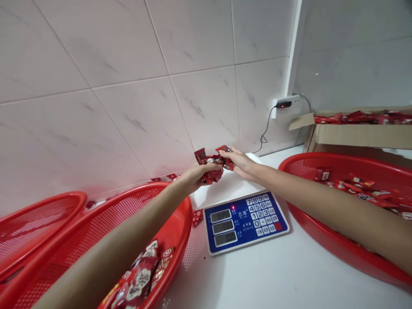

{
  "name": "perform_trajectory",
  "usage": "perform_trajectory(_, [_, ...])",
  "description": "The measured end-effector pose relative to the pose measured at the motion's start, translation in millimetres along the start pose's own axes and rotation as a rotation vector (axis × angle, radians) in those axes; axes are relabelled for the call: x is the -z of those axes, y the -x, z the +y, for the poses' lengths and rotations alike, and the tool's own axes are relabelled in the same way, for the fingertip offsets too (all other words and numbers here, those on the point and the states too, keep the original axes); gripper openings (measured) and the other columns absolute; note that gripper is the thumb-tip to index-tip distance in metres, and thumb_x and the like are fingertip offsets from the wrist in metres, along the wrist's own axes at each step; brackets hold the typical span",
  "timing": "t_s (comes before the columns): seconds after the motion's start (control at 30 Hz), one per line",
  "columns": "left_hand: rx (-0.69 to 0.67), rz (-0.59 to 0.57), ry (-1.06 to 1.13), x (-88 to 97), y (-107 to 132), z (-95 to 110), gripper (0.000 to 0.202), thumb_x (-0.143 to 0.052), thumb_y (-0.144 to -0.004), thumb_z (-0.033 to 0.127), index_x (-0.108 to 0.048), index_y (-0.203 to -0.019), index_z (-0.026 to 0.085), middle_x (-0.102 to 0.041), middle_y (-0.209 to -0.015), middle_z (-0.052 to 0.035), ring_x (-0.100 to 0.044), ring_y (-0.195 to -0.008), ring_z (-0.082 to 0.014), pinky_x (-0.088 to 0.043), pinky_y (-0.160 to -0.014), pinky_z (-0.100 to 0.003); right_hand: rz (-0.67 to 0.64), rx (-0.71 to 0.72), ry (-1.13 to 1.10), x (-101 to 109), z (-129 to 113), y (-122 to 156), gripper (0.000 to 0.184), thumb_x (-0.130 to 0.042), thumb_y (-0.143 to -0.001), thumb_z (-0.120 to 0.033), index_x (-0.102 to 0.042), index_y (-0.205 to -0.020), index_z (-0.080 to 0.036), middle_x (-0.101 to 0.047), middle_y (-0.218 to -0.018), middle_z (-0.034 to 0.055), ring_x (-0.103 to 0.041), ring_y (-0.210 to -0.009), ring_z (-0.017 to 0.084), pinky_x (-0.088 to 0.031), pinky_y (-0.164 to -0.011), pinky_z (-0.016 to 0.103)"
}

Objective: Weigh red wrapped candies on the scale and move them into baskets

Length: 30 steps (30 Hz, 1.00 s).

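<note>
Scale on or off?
On: the scale has a lit red indicator light, and digits show on its top display.

The packets [215, 175] are red with white print. The scale [247, 225] has a blue face with a white rim, white keys, one red key and grey displays. The baskets [183, 210] are red, patterned with fine mesh holes. The table [257, 279] is white, the box [363, 135] tan, the plug [283, 104] black; the pale tiles [206, 103] bear grey streaks.
</note>
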<state>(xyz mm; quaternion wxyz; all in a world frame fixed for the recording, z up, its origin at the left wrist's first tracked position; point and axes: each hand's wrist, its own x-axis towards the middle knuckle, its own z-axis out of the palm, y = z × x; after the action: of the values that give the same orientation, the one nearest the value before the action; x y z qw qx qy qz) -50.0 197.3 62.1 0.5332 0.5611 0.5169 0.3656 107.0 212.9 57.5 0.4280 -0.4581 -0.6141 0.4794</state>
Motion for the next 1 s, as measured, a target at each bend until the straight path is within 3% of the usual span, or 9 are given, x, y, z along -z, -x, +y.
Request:
perform_trajectory(0.17, [0.093, -0.066, 0.006, -9.5, -7.9, -4.2, 0.025, -0.083, -0.071, 0.024, -0.067, -0.086, 0.012, -0.069, -0.075, -0.0054, -0.062, -0.061, -0.0131, -0.049, -0.052, -0.022, 0.024, -0.103, -0.203, -13.4, -3.8, 5.5, 0.04, -0.035, -0.098, -0.049, -0.061, -0.102, -0.02, -0.07, -0.105, 0.0088, -0.064, -0.098, 0.02, -0.051, -0.084, 0.031])
perform_trajectory(0.27, [0.06, -0.087, 0.026, -13.2, -12.3, -7.1, 0.022, -0.08, -0.079, 0.027, -0.065, -0.086, 0.012, -0.066, -0.072, -0.0013, -0.061, -0.058, -0.0125, -0.051, -0.052, -0.023, 0.07, -0.118, -0.295, -22.8, -6.7, 4.5, 0.031, -0.036, -0.097, -0.037, -0.062, -0.103, -0.02, -0.069, -0.111, 0.0061, -0.064, -0.103, 0.018, -0.049, -0.091, 0.03])
perform_trajectory(0.37, [-0.004, -0.083, 0.088, -16.2, -13.1, -11.1, 0.025, -0.075, -0.086, 0.035, -0.062, -0.087, 0.013, -0.063, -0.071, 0.0016, -0.06, -0.057, -0.0113, -0.051, -0.053, -0.023, 0.038, -0.066, -0.323, -27.1, -9.6, 4.8, 0.033, -0.038, -0.094, -0.026, -0.06, -0.118, -0.022, -0.066, -0.126, 0.0037, -0.062, -0.112, 0.016, -0.047, -0.098, 0.029])
perform_trajectory(0.47, [-0.041, -0.063, 0.168, -19.4, -10.9, -14.1, 0.034, -0.08, -0.08, 0.043, -0.06, -0.083, 0.016, -0.061, -0.067, 0.0025, -0.057, -0.055, -0.0101, -0.047, -0.049, -0.02, 0.02, -0.025, -0.336, -25.3, -9.8, 5.3, 0.045, -0.039, -0.094, -0.026, -0.051, -0.137, -0.024, -0.049, -0.15, 0.0011, -0.049, -0.133, 0.012, -0.039, -0.109, 0.027])
perform_trajectory(0.57, [-0.044, -0.038, 0.246, -21.9, -8.7, -14.1, 0.042, -0.082, -0.075, 0.052, -0.058, -0.082, 0.019, -0.062, -0.067, 0.0026, -0.057, -0.054, -0.0093, -0.045, -0.048, -0.018, 0.037, 0.009, -0.32, -22.0, -7.7, 6.0, 0.053, -0.036, -0.095, -0.03, -0.041, -0.148, -0.026, -0.032, -0.161, -0.0029, -0.034, -0.144, 0.011, -0.03, -0.118, 0.031])
perform_trajectory(0.67, [-0.002, -0.029, 0.281, -21.3, -8.6, -13.0, 0.048, -0.078, -0.074, 0.063, -0.058, -0.079, 0.019, -0.061, -0.065, 0.001, -0.056, -0.053, -0.0104, -0.044, -0.047, -0.02, 0.051, -0.002, -0.32, -22.4, -4.3, 9.1, 0.061, -0.037, -0.094, -0.035, -0.031, -0.154, -0.025, -0.028, -0.162, -0.0013, -0.028, -0.148, 0.013, -0.027, -0.12, 0.036])
perform_trajectory(0.77, [0.012, -0.027, 0.299, -18.7, -8.5, -12.4, 0.049, -0.081, -0.07, 0.062, -0.06, -0.077, 0.018, -0.06, -0.063, 0.0001, -0.055, -0.052, -0.0107, -0.044, -0.047, -0.021, 0.055, 0.008, -0.3, -25.8, -1.9, 15.0, 0.065, -0.035, -0.095, -0.037, -0.024, -0.157, -0.025, -0.029, -0.162, -0.0004, -0.02, -0.15, 0.015, -0.028, -0.12, 0.038])
perform_trajectory(0.9, [-0.083, -0.046, 0.308, -18.8, -5.6, -9.4, 0.052, -0.092, -0.055, 0.051, -0.063, -0.084, 0.019, -0.064, -0.068, 0.0005, -0.059, -0.059, -0.0122, -0.05, -0.055, -0.023, 0.037, 0.088, -0.299, -28.9, -0.4, 18.9, 0.068, -0.017, -0.098, -0.058, -0.025, -0.158, -0.025, -0.039, -0.157, 0.0025, -0.021, -0.15, 0.022, -0.033, -0.118, 0.042])
perform_trajectory(1.0, [-0.18, -0.08, 0.273, -20.9, -6.2, -5.4, 0.057, -0.094, -0.047, 0.048, -0.062, -0.084, 0.019, -0.063, -0.066, 0.0028, -0.059, -0.058, -0.0126, -0.051, -0.055, -0.023, 0.022, 0.141, -0.346, -29.4, 3.4, 16.6, 0.077, -0.018, -0.094, -0.068, -0.019, -0.159, -0.027, -0.03, -0.162, -0.0006, -0.014, -0.152, 0.021, -0.023, -0.123, 0.043])
